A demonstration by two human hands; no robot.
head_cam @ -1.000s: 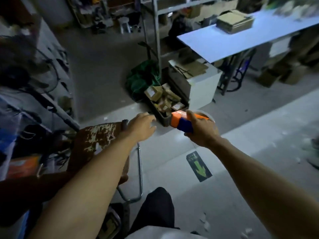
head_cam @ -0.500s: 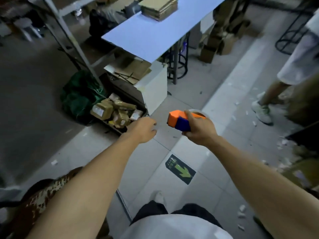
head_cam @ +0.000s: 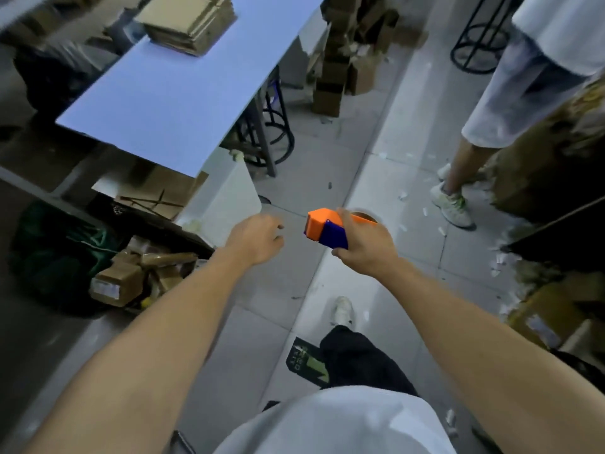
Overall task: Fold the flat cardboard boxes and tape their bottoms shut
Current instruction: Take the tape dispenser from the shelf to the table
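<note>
A stack of flat cardboard boxes [head_cam: 190,22] lies brown and blurred at the far end of the white table [head_cam: 170,103], its top edge cut off by the frame. The stack sits well beyond both hands. Nearer than the table, the right hand [head_cam: 363,247] grips an orange-and-blue tape dispenser [head_cam: 327,229], whose tape roll is mostly hidden behind the fingers. The left hand [head_cam: 257,237] hangs beside it, fingers loosely curled, holding nothing. A second person's legs [head_cam: 465,172] stand right of the table.
</note>
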